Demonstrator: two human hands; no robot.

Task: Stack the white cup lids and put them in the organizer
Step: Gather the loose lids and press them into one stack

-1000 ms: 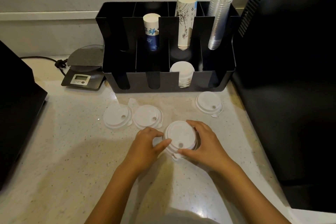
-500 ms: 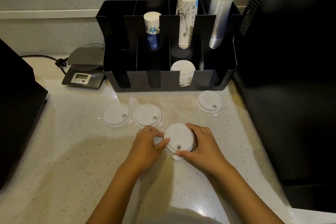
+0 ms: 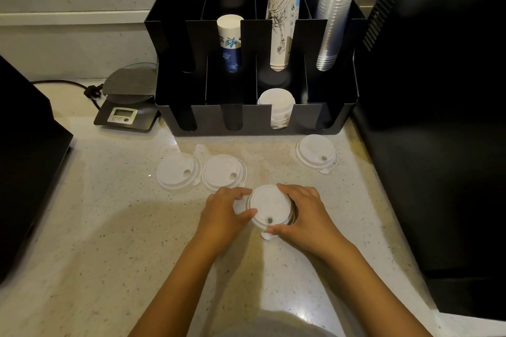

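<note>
Presently, head view, the only one we have. Our left hand (image 3: 227,210) and right hand (image 3: 304,213) cup a small stack of lids (image 3: 269,206) from either side, low on the tabletop (image 3: 109,241), well in front of the organizer (image 3: 257,123). Each grip is closed on the stack's rim: left thumb at the near-left edge, right fingers wrapped round the far side. How many lids sit in the stack we cannot tell; a second rim peeks out at the left.

Step in hand, as we judge it: squaring the stack. We would press evenly from both sides, line up the sip holes and tabs so the rims nest, and keep the stack flat before reaching for another.

Counts:
- Loose lids on the tabletop: three. A left lid (image 3: 178,170) and a middle lid (image 3: 224,172) touching side by side, a right lid (image 3: 316,153) apart, near the organizer's front right corner.
- Lids already in the organizer (image 3: 276,107): one stack, third front slot.
- Cup stacks in the rear slots: three, being blue-printed cups (image 3: 230,44), tall printed cups (image 3: 282,27) and clear cups (image 3: 331,27).
- Scale (image 3: 127,101): one, left of the organizer.
</note>
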